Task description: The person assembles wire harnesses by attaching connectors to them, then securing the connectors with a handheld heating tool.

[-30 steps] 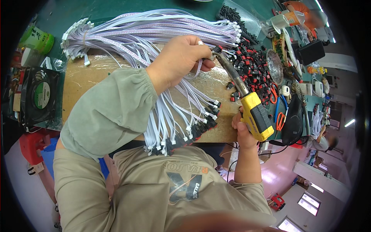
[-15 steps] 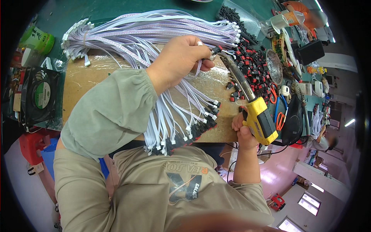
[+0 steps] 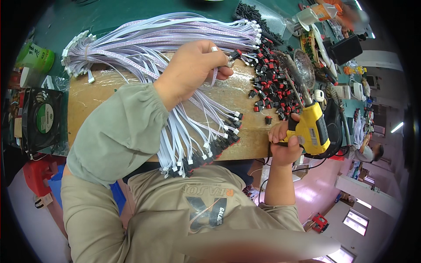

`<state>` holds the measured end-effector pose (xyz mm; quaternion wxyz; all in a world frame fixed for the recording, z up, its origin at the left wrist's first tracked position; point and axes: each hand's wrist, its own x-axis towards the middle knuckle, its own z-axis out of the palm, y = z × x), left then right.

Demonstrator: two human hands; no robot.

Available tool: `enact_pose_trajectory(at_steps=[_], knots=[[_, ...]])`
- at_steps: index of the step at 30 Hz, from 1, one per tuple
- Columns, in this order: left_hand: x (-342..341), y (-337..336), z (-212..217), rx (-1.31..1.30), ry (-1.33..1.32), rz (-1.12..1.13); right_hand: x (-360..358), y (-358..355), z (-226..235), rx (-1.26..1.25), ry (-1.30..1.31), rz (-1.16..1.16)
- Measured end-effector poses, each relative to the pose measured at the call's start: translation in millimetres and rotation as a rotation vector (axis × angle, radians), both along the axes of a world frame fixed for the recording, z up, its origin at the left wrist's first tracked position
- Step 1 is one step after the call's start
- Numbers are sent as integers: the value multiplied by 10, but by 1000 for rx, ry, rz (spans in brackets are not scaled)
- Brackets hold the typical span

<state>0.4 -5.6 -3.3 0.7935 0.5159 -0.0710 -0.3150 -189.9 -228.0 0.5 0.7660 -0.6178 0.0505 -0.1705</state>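
My left hand (image 3: pixel 193 65) is closed, pinching a white ribbon cable whose end meets a small black switch (image 3: pixel 236 54) beyond my fingertips. My right hand (image 3: pixel 285 142) grips the handle of a yellow and black soldering gun (image 3: pixel 312 129), its metal barrel slanting up and away beside a round clear dish (image 3: pixel 304 65). A large bundle of white ribbon cables (image 3: pixel 175 28) lies behind my left hand. Nearer to me, several cables (image 3: pixel 175 142) fan out, with black and red switches at their ends. Loose black and red switches (image 3: pixel 278 83) are heaped right of my left hand.
A brown board (image 3: pixel 105 103) covers part of the green table (image 3: pixel 79 22). Black tubing pieces (image 3: pixel 258 19) lie at the back. On the left stand a black fan (image 3: pixel 44 116) and a green container (image 3: pixel 35 57). The gun's black cord (image 3: pixel 307 168) hangs past the table edge.
The soldering gun has swung right, its tip leaving the switch at my left fingertips. My left hand has shifted slightly left in view, still holding the cable.
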Motion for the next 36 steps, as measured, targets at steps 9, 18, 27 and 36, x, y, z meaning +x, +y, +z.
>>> enact_pose_trajectory(at_steps=[9,18,27,36], knots=[[-24,-8,30,-4,-16,9,-18,-74,-11,-50,-39,17],[-73,12,91,48,-37,11,170,-710,170,-24,181,-586],[-74,-3,101,33,-91,-42,74,-1225,187,100,384,-496],[-213,-32,119,112,-378,35,37,-1298,287,-615,823,-609]])
